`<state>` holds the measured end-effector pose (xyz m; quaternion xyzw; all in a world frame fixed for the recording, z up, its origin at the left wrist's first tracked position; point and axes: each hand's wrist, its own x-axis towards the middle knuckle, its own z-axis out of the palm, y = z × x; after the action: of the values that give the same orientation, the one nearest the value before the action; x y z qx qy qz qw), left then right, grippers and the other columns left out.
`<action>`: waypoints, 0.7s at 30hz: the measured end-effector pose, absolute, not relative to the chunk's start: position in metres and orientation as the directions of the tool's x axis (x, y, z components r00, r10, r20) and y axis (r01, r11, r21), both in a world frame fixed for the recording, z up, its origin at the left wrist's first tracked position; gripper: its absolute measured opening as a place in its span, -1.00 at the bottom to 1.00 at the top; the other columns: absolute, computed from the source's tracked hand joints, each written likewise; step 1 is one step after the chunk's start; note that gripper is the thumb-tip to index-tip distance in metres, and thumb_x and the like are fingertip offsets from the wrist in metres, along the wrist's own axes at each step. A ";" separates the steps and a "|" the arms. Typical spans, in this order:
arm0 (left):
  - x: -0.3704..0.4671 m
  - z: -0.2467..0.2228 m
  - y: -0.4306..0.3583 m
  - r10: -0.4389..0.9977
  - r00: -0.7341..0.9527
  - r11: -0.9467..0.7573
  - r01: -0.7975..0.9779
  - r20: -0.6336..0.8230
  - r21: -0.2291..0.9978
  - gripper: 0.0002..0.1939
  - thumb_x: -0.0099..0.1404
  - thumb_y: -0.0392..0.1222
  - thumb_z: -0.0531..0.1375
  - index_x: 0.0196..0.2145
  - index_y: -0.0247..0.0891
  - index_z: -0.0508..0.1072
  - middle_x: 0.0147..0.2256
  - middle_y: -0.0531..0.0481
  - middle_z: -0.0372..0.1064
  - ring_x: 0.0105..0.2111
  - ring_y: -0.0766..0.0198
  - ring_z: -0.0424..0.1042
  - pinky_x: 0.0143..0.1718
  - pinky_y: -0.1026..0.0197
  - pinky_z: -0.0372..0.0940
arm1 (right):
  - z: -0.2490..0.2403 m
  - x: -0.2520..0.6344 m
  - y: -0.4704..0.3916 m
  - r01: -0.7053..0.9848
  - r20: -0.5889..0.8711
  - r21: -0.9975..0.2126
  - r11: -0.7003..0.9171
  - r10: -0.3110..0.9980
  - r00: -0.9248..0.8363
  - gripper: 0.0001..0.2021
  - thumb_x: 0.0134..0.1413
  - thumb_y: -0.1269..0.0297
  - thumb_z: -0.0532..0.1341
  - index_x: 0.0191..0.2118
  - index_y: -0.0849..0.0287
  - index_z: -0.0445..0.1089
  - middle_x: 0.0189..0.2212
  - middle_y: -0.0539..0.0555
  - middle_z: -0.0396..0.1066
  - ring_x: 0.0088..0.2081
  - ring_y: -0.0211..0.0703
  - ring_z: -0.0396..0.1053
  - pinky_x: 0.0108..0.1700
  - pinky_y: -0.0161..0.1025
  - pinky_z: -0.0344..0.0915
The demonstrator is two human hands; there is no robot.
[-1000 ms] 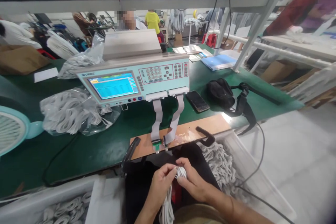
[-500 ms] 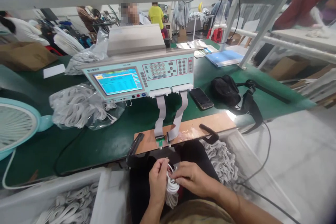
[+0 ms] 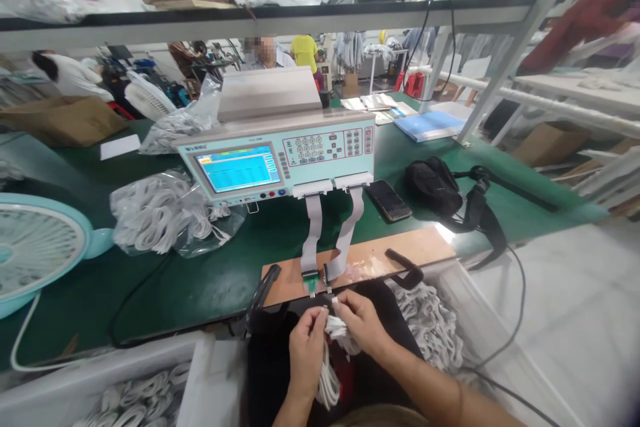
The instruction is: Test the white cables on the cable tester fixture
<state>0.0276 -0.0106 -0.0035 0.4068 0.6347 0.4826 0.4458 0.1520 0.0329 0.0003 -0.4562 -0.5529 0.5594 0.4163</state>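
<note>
My left hand (image 3: 307,347) and my right hand (image 3: 361,324) are close together below the front edge of the orange board (image 3: 370,260). Each pinches an end of a white cable (image 3: 329,377), whose coiled loops hang between and below them. Just beyond my fingertips, a small green circuit board (image 3: 313,282) with metal connectors sits at the board's edge. Two grey ribbon cables (image 3: 345,233) run from there up to a tester (image 3: 280,160) with a lit blue screen.
Bins of coiled cables stand at the lower left (image 3: 145,393) and right (image 3: 435,327). Black clamps (image 3: 263,290) grip the board. A fan (image 3: 40,247), bagged cables (image 3: 150,213), phone (image 3: 387,200) and black bag (image 3: 433,183) lie around. Several people work beyond.
Both hands have moved up nearer the connectors at the board's edge. The cable ends are now held forward, and the coil hangs lower from the left hand. The view has tilted up.
</note>
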 end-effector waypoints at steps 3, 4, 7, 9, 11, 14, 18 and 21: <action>0.024 -0.004 -0.008 0.932 -0.286 0.232 0.001 -0.223 0.973 -0.71 0.16 0.01 0.18 -0.36 -0.31 0.46 -0.55 0.07 0.34 -0.57 0.34 0.26 -0.54 0.36 0.21 | -0.001 0.146 0.037 -0.011 -0.085 -0.996 -0.089 0.972 -0.219 -0.77 0.03 0.19 0.16 -0.50 0.24 0.31 -0.60 -0.05 0.22 -0.52 -0.29 0.14 -0.46 -0.34 0.11; 0.023 -0.004 -0.008 0.927 -0.285 0.245 -0.029 -0.243 0.969 -0.70 0.15 0.02 0.18 -0.35 -0.31 0.46 -0.55 0.07 0.33 -0.58 0.35 0.26 -0.56 0.37 0.21 | -0.002 0.145 0.038 -0.028 -0.097 -0.994 -0.105 0.973 -0.211 -0.77 0.02 0.18 0.17 -0.50 0.24 0.32 -0.60 -0.05 0.23 -0.52 -0.29 0.15 -0.46 -0.34 0.11; 0.021 -0.006 -0.008 0.920 -0.272 0.268 -0.089 -0.282 0.959 -0.69 0.14 0.01 0.20 -0.32 -0.32 0.46 -0.55 0.07 0.34 -0.61 0.38 0.25 -0.60 0.38 0.19 | -0.002 0.142 0.038 -0.076 -0.124 -0.987 -0.140 0.974 -0.188 -0.76 -0.01 0.16 0.20 -0.52 0.24 0.32 -0.62 -0.06 0.22 -0.54 -0.30 0.14 -0.48 -0.35 0.10; 0.020 -0.006 -0.008 0.922 -0.254 0.273 -0.109 -0.292 0.956 -0.70 0.13 0.00 0.21 -0.32 -0.32 0.47 -0.56 0.07 0.34 -0.64 0.41 0.22 -0.62 0.40 0.16 | -0.002 0.141 0.037 -0.087 -0.125 -0.986 -0.141 0.977 -0.173 -0.75 -0.03 0.15 0.21 -0.54 0.24 0.31 -0.63 -0.06 0.21 -0.55 -0.31 0.13 -0.48 -0.35 0.10; 0.018 -0.006 -0.007 0.924 -0.242 0.274 -0.116 -0.295 0.955 -0.70 0.13 -0.01 0.22 -0.31 -0.32 0.47 -0.55 0.07 0.35 -0.65 0.44 0.20 -0.63 0.41 0.14 | 0.000 0.141 0.036 -0.086 -0.119 -0.987 -0.134 0.979 -0.164 -0.74 -0.03 0.14 0.21 -0.54 0.24 0.31 -0.62 -0.06 0.21 -0.55 -0.31 0.13 -0.47 -0.34 0.10; 0.014 -0.002 -0.004 0.933 -0.217 0.276 -0.084 -0.288 0.957 -0.71 0.15 0.00 0.20 -0.31 -0.31 0.46 -0.56 0.08 0.34 -0.66 0.44 0.20 -0.65 0.42 0.12 | 0.004 0.140 0.035 -0.099 -0.127 -0.985 -0.143 0.980 -0.154 -0.72 -0.05 0.12 0.23 -0.55 0.24 0.31 -0.63 -0.07 0.21 -0.56 -0.32 0.12 -0.48 -0.35 0.09; 0.004 0.008 -0.001 0.960 -0.116 0.258 0.024 -0.254 0.966 -0.72 0.19 0.01 0.15 -0.43 -0.30 0.42 -0.66 0.14 0.22 -0.68 0.44 0.19 -0.66 0.43 0.11 | 0.008 0.136 0.036 -0.199 -0.225 -0.946 -0.257 0.959 -0.170 -0.69 -0.13 0.09 0.28 -0.59 0.24 0.30 -0.67 -0.08 0.22 -0.59 -0.34 0.12 -0.50 -0.35 0.08; -0.002 0.011 0.003 0.961 -0.061 0.273 0.034 -0.271 0.961 -0.69 0.18 0.03 0.14 -0.48 -0.29 0.40 -0.68 0.15 0.18 -0.72 0.42 0.19 -0.71 0.42 0.08 | 0.007 0.132 0.037 -0.299 -0.333 -0.878 -0.373 0.926 -0.176 -0.68 -0.20 0.07 0.33 -0.55 0.25 0.33 -0.65 -0.05 0.29 -0.61 -0.33 0.16 -0.50 -0.35 0.10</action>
<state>-0.0021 0.0027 0.0109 0.4229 0.5881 0.4295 0.5393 0.1316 0.0372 0.0067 -0.4620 -0.3393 0.6878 0.4454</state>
